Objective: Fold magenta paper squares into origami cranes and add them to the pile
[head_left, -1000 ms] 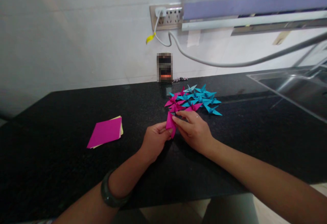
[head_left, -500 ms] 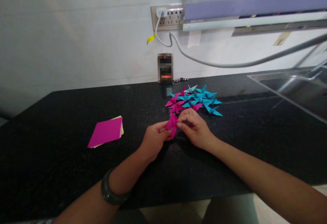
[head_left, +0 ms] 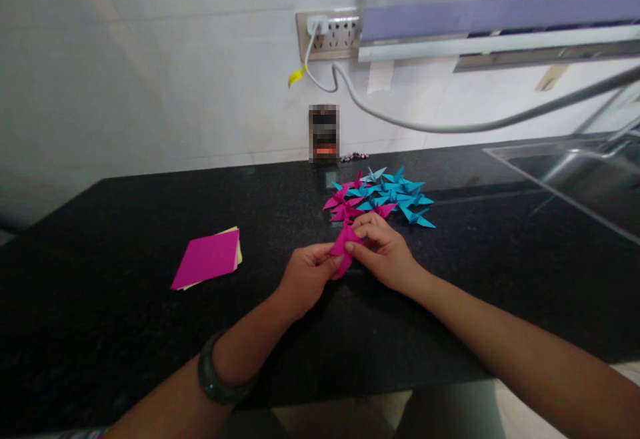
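Note:
A folded piece of pink origami paper (head_left: 345,249) is held between my two hands above the dark counter. My left hand (head_left: 310,275) pinches its lower left side between thumb and fingers. On its right side, the thumb and fingers of my right hand (head_left: 385,252) are closed on the paper. Just beyond my fingers sits a cluster of finished paper cranes, with blue cranes (head_left: 395,195) to the right, pink cranes (head_left: 345,209) to the left and a pale blue crane (head_left: 374,175) at the back.
A stack of square paper (head_left: 207,259), pink on top with yellow below, lies on the counter (head_left: 125,332) at left. A blurred-out upright object (head_left: 324,133) leans by the wall. The cable (head_left: 400,121) runs from the socket (head_left: 330,35) toward the sink edge (head_left: 560,189).
The pink paper has turned and shows a broader face, slightly nearer to me and to the right. My right fingers have shifted over its right side; my left hand moved slightly right.

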The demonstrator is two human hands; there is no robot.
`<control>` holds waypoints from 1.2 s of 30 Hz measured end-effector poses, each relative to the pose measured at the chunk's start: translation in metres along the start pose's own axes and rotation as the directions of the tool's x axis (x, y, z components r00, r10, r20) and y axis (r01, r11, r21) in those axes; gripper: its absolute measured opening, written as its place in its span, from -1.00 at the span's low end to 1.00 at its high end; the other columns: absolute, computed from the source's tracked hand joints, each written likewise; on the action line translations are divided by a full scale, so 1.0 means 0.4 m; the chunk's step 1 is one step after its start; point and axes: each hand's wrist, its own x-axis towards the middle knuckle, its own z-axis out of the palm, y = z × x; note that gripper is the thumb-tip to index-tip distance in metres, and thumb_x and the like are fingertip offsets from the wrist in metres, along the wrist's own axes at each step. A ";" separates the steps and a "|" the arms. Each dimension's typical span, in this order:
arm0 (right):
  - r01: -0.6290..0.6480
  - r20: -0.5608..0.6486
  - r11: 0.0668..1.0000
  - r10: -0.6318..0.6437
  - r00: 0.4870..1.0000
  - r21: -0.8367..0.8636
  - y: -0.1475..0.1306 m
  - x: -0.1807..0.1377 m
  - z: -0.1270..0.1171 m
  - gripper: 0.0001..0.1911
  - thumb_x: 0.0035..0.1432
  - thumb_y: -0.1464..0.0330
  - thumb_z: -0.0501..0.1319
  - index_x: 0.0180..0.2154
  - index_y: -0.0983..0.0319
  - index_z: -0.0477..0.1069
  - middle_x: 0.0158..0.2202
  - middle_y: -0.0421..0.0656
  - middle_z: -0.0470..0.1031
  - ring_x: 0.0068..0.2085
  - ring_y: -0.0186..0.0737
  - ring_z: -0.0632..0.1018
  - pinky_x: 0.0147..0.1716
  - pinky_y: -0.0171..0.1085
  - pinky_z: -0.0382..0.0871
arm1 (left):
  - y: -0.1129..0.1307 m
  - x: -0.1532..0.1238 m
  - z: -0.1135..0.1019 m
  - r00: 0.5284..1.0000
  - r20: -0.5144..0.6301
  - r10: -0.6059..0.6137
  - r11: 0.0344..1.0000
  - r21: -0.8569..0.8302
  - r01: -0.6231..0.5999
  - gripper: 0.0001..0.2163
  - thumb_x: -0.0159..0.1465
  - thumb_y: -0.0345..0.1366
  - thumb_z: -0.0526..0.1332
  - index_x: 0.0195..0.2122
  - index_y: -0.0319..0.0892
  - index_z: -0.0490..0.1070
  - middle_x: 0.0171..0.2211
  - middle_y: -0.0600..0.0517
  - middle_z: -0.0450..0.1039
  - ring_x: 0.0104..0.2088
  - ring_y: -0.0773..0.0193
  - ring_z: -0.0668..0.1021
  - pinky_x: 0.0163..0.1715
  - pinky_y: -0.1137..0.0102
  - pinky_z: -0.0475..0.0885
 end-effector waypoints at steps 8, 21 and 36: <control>-0.012 -0.026 0.982 0.017 1.000 0.190 0.003 0.003 -0.003 -0.93 -0.01 0.35 0.27 -0.44 0.20 0.41 -0.31 -0.15 0.30 -0.23 -0.26 0.39 -0.23 -0.21 0.30 | -0.025 0.003 -0.017 0.996 0.072 -0.050 0.987 -0.148 0.061 -0.72 0.07 -0.16 0.25 -0.25 -0.21 0.52 -0.42 -0.02 0.49 -0.46 0.34 0.46 -0.45 0.42 0.37; -0.069 0.055 0.985 0.061 0.997 0.160 0.003 0.002 -0.002 -0.90 0.02 0.31 0.25 -0.45 0.20 0.48 -0.38 -0.16 0.38 -0.29 -0.28 0.42 -0.27 -0.22 0.34 | -0.012 -0.002 0.004 0.998 0.058 -0.037 0.997 -0.062 0.040 -0.81 -0.07 -0.26 0.35 -0.44 -0.24 0.52 -0.57 0.07 0.44 -0.55 0.42 0.39 -0.51 0.49 0.28; 0.279 0.212 0.950 -0.247 0.946 -0.140 -0.029 -0.016 -0.019 -0.80 0.10 0.31 0.16 -0.23 0.11 0.51 0.14 -0.07 0.16 0.11 -0.04 0.25 -0.06 -0.02 0.29 | -0.013 0.005 -0.005 0.999 0.035 0.000 0.980 -0.199 0.007 -0.73 0.02 -0.25 0.30 -0.24 -0.23 0.51 -0.45 0.02 0.51 -0.50 0.41 0.43 -0.44 0.48 0.33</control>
